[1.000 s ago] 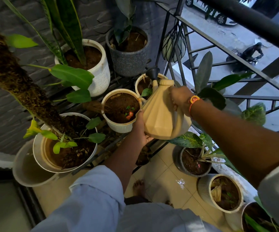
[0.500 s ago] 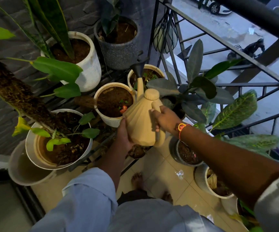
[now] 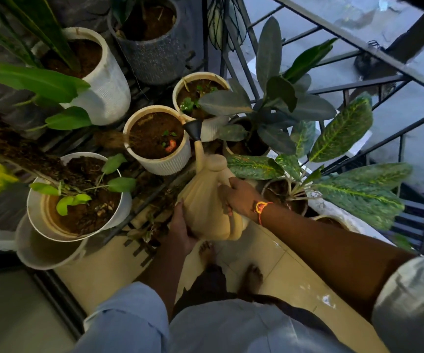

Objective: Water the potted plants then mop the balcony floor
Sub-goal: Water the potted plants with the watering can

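A beige ribbed watering can [image 3: 205, 200] with a black funnel-shaped spout tip [image 3: 194, 128] hangs over the tiled floor. My right hand [image 3: 238, 196] grips its handle. My left hand [image 3: 181, 230] cups its underside. The spout tip sits beside the rim of a white ribbed pot [image 3: 166, 164] of bare soil with a small seedling. Behind that pot stands a cream pot [image 3: 200, 79] with small sprouts. A large white pot [image 3: 78, 200] with green leaves is at the left.
A tall white pot [image 3: 104, 85] and a grey pot [image 3: 154, 57] stand at the back on a dark slatted rack. Broad-leaved plants [image 3: 333, 138] crowd the black balcony railing [image 3: 358, 39] on the right. My bare feet [image 3: 252, 277] stand on beige floor tiles [image 3: 282, 271].
The watering can has come back toward me and lower, its spout moving from the far cream pot to beside the nearer white ribbed pot. Both hands have kept their hold.
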Demonstrator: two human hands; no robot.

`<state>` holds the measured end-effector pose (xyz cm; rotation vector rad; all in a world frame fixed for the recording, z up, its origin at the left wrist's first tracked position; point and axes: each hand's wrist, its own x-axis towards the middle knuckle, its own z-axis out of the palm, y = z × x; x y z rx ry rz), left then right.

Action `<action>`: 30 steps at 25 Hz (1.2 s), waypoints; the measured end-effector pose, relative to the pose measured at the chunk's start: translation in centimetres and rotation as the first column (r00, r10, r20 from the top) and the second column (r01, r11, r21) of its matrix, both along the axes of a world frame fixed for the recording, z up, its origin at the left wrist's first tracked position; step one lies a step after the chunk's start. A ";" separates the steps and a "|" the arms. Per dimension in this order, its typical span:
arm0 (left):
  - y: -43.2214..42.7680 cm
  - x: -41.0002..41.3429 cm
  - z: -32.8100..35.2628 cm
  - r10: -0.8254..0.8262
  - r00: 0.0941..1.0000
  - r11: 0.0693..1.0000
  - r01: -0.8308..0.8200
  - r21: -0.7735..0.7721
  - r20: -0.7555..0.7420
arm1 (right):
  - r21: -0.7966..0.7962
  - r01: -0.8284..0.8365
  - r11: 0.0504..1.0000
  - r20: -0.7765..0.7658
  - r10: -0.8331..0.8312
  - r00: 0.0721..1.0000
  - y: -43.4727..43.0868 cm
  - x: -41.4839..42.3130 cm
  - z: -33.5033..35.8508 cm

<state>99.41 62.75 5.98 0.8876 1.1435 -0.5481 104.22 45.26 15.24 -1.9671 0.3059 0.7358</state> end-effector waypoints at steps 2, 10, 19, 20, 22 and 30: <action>-1.3 -0.6 0.5 -0.042 0.999 0.999 0.042 -0.017 0.023 | 0.020 0.078 0.997 -0.031 -0.078 0.997 -1.4 -0.4 -1.2; -7.4 1.5 0.6 -0.248 0.969 0.967 0.247 -0.067 -0.006 | 0.000 0.344 0.939 -0.112 -0.342 0.933 -7.5 1.0 -3.3; -12.4 6.3 0.3 -0.359 0.928 0.933 0.354 -0.060 -0.104 | -0.110 0.475 0.873 -0.152 -0.487 0.860 -12.0 6.4 -1.8; -12.5 6.8 0.3 -0.382 0.919 0.924 0.378 -0.055 -0.101 | -0.109 0.475 0.873 -0.160 -0.487 0.859 -12.3 6.9 -1.6; -12.8 7.7 0.3 -0.412 0.904 0.911 0.412 -0.028 -0.117 | -0.121 0.433 0.893 -0.154 -0.448 0.881 -13.1 7.9 -1.6; -13.1 10.3 2.1 -0.421 0.888 0.907 0.413 -0.082 -0.187 | -0.056 0.449 0.892 -0.223 -0.449 0.865 -14.0 10.8 -0.8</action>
